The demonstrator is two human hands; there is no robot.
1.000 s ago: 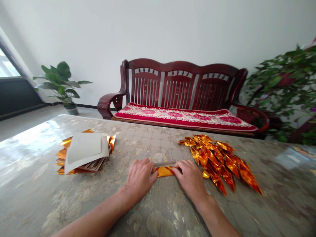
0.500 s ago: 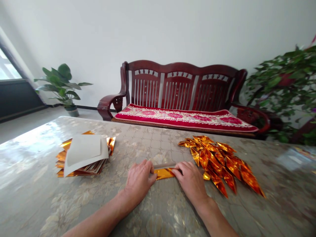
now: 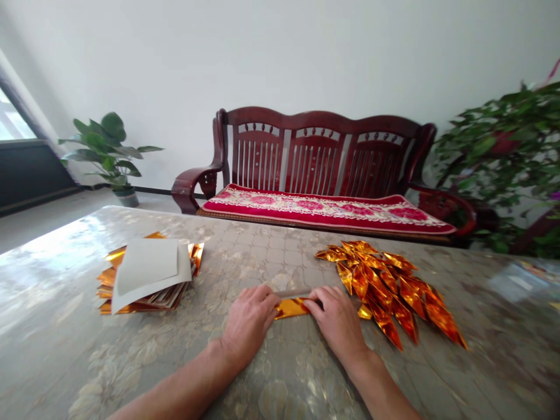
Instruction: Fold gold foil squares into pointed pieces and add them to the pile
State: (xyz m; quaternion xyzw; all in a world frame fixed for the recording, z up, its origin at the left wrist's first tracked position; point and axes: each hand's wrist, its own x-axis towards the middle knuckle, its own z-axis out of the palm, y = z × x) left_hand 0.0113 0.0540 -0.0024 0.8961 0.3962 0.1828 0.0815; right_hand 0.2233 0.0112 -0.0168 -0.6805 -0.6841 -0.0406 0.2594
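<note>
Pressing on a gold foil strip (image 3: pixel 291 308) on the glossy table cover (image 3: pixel 262 251), the left hand (image 3: pixel 249 321) and right hand (image 3: pixel 336 321) are close together in the head view, each clamping one end. Folded foil pieces (image 3: pixel 389 289) lie just right of the right hand; a stack of foil sheets (image 3: pixel 108 273) under white paper (image 3: pixel 146 266) lies farther left. A slipping hand could maybe crease the thin foil badly or push those pieces.

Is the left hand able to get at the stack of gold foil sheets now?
Probably yes. Nothing stands between the left hand and the stack of gold foil sheets on the table cover. But its fingers are on the folded gold foil strip, so it must let go first.
</note>
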